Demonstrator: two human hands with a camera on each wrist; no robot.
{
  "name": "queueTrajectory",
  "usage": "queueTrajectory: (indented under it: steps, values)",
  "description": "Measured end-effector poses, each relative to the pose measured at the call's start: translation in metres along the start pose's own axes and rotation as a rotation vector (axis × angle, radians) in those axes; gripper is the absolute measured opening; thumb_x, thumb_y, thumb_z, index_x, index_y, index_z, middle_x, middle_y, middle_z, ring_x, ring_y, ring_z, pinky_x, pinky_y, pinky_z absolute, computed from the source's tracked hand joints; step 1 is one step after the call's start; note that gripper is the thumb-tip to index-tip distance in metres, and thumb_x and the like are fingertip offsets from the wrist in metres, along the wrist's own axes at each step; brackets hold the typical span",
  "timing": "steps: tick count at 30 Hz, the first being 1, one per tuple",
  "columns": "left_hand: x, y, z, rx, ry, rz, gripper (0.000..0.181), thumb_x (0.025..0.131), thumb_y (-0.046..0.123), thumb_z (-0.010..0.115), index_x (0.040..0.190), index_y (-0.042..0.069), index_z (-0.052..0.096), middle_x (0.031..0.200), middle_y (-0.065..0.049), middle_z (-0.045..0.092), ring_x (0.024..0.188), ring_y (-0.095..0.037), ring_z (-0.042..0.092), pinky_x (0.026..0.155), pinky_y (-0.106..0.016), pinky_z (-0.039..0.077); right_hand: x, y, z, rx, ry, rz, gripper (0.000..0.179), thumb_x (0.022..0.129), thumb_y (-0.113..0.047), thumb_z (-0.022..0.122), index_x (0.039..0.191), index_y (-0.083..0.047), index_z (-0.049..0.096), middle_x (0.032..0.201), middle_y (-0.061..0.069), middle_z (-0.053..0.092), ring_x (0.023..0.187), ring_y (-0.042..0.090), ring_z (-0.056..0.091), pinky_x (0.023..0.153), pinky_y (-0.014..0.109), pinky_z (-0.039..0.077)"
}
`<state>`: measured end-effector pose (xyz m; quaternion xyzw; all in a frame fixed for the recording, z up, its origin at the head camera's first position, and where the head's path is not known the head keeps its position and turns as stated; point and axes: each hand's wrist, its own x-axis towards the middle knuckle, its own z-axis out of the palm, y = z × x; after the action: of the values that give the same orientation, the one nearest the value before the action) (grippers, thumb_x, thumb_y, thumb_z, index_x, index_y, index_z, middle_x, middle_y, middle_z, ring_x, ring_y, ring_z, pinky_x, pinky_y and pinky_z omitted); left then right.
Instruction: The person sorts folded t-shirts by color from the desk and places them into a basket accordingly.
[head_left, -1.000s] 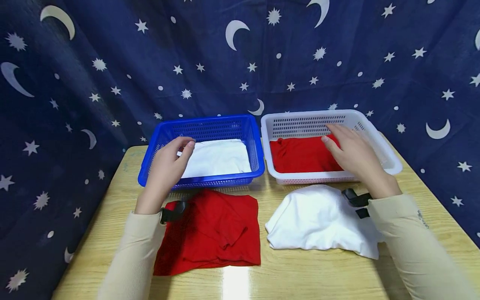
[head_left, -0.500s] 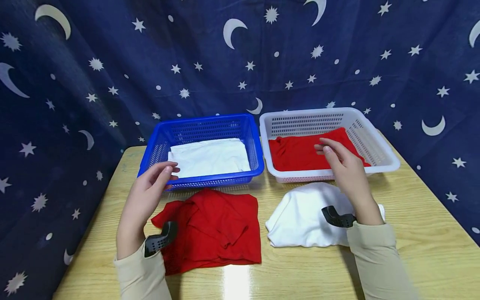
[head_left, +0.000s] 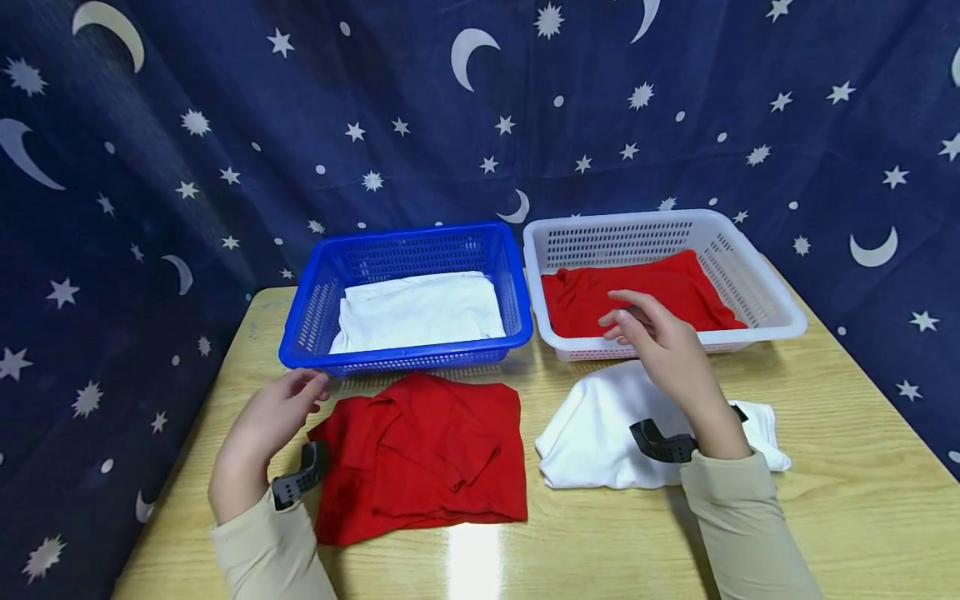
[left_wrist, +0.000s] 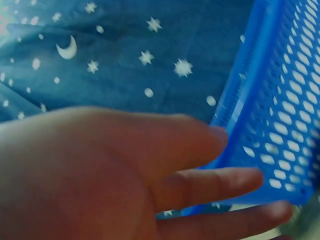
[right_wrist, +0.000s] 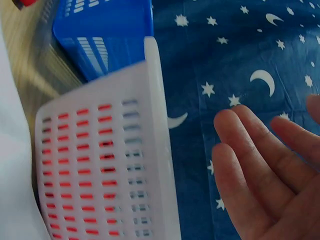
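Observation:
My left hand (head_left: 272, 421) hovers near the front left corner of the blue basket (head_left: 405, 358), fingers relaxed and holding nothing. Just right of it, a crumpled red cloth (head_left: 442, 450) lies on the table. In the left wrist view the left hand (left_wrist: 150, 170) has its fingers loosely extended beside the basket's slotted wall. My right hand (head_left: 660, 346) hangs over the front edge of the white basket (head_left: 757, 333), above a bunched white cloth (head_left: 600, 433). Its fingers are lightly bent, with nothing in them. The right wrist view shows the right hand (right_wrist: 270, 175) with its fingers apart.
Inside the blue basket lies a flat white cloth (head_left: 420, 312); the white basket contains a red cloth (head_left: 637, 283). Both baskets stand side by side at the back of the wooden table (head_left: 585, 550). A dark blue curtain (head_left: 390, 83) with moons and stars hangs behind.
Both hands have drawn back toward the person from over the baskets, the left one also moving left. The red cloth in the white basket shows more fully. The cloths and baskets stay in place.

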<state>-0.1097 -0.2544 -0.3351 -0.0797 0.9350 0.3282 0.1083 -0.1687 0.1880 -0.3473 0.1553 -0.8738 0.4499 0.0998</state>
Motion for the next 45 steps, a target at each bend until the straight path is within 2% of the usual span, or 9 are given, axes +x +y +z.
queueTrajectory:
  steps: [6, 12, 14, 17, 24, 29, 32, 38, 45]
  values:
    - [0.009, -0.019, 0.0, 0.084, -0.028, -0.079, 0.067, 0.092, 0.051, 0.028, 0.13, -0.003, 0.037, 0.121, -0.028, 0.046, 0.104, -0.04, 0.046, 0.083, -0.052, 0.04, 0.001, -0.004, 0.015, 0.06, -0.124, -0.009, 0.028, 0.092, -0.03, 0.049, 0.117, -0.019, 0.053, 0.091, -0.005, 0.062, 0.079, 0.013, 0.06, 0.072, 0.028, 0.05]
    - [0.012, -0.035, 0.007, -0.091, -0.114, -0.123, 0.063, 0.093, 0.047, 0.035, 0.131, -0.004, 0.033, 0.105, -0.024, 0.051, 0.083, -0.026, 0.056, 0.069, -0.04, 0.05, 0.0, -0.002, 0.032, 0.084, -0.297, 0.009, 0.028, 0.091, -0.033, 0.049, 0.113, -0.018, 0.055, 0.086, -0.003, 0.062, 0.076, 0.02, 0.061, 0.072, 0.033, 0.049]
    - [0.014, -0.037, 0.011, -0.151, -0.15, -0.111, 0.061, 0.093, 0.044, 0.037, 0.131, -0.004, 0.031, 0.114, -0.026, 0.049, 0.086, -0.028, 0.058, 0.069, -0.042, 0.05, -0.001, -0.004, 0.036, 0.095, -0.334, 0.01, 0.027, 0.091, -0.035, 0.049, 0.113, -0.02, 0.056, 0.085, -0.003, 0.062, 0.075, 0.022, 0.061, 0.071, 0.034, 0.049]
    - [0.017, -0.035, 0.018, -0.182, -0.178, -0.101, 0.056, 0.094, 0.038, 0.039, 0.13, -0.004, 0.032, 0.11, -0.024, 0.052, 0.085, -0.026, 0.056, 0.068, -0.04, 0.05, -0.004, -0.008, 0.042, 0.111, -0.372, 0.009, 0.029, 0.091, -0.036, 0.049, 0.113, -0.021, 0.056, 0.086, -0.001, 0.063, 0.075, 0.021, 0.061, 0.071, 0.035, 0.049]
    - [0.023, -0.025, 0.026, -0.002, -0.141, -0.027, 0.061, 0.091, 0.044, 0.041, 0.127, -0.005, 0.042, 0.117, -0.026, 0.049, 0.101, -0.035, 0.051, 0.08, -0.046, 0.045, -0.011, -0.008, 0.058, 0.061, -0.568, 0.021, 0.031, 0.092, -0.032, 0.047, 0.121, -0.02, 0.052, 0.084, -0.003, 0.064, 0.069, 0.012, 0.061, 0.071, 0.03, 0.048]
    - [0.022, -0.026, 0.026, 0.013, -0.144, -0.111, 0.072, 0.088, 0.053, 0.041, 0.127, -0.008, 0.04, 0.121, -0.029, 0.046, 0.099, -0.035, 0.053, 0.08, -0.045, 0.045, -0.016, -0.006, 0.076, -0.02, -0.723, 0.032, 0.047, 0.091, -0.038, 0.046, 0.133, -0.016, 0.042, 0.079, -0.008, 0.064, 0.069, 0.008, 0.061, 0.068, 0.029, 0.046]
    - [0.021, -0.027, 0.028, -0.038, -0.169, -0.139, 0.077, 0.086, 0.055, 0.043, 0.127, -0.009, 0.04, 0.12, -0.029, 0.046, 0.092, -0.03, 0.057, 0.074, -0.042, 0.049, -0.019, -0.005, 0.085, -0.031, -0.756, 0.061, 0.053, 0.09, -0.042, 0.047, 0.136, -0.016, 0.038, 0.079, -0.008, 0.063, 0.069, 0.009, 0.06, 0.065, 0.03, 0.045]
    - [0.028, -0.021, 0.039, -0.021, -0.198, -0.052, 0.076, 0.081, 0.058, 0.049, 0.125, -0.004, 0.047, 0.117, -0.022, 0.052, 0.097, -0.028, 0.054, 0.08, -0.043, 0.046, -0.024, -0.003, 0.097, 0.01, -0.779, 0.093, 0.057, 0.088, -0.044, 0.049, 0.138, -0.02, 0.034, 0.075, -0.004, 0.062, 0.067, 0.01, 0.058, 0.066, 0.03, 0.044]
    - [0.034, -0.01, 0.048, 0.021, -0.205, -0.001, 0.074, 0.077, 0.056, 0.057, 0.123, -0.001, 0.049, 0.113, -0.016, 0.055, 0.097, -0.026, 0.052, 0.083, -0.045, 0.044, -0.022, 0.0, 0.113, 0.255, -0.767, 0.194, 0.059, 0.087, -0.042, 0.052, 0.138, -0.021, 0.033, 0.065, 0.006, 0.05, 0.058, 0.015, 0.048, 0.057, 0.028, 0.042]
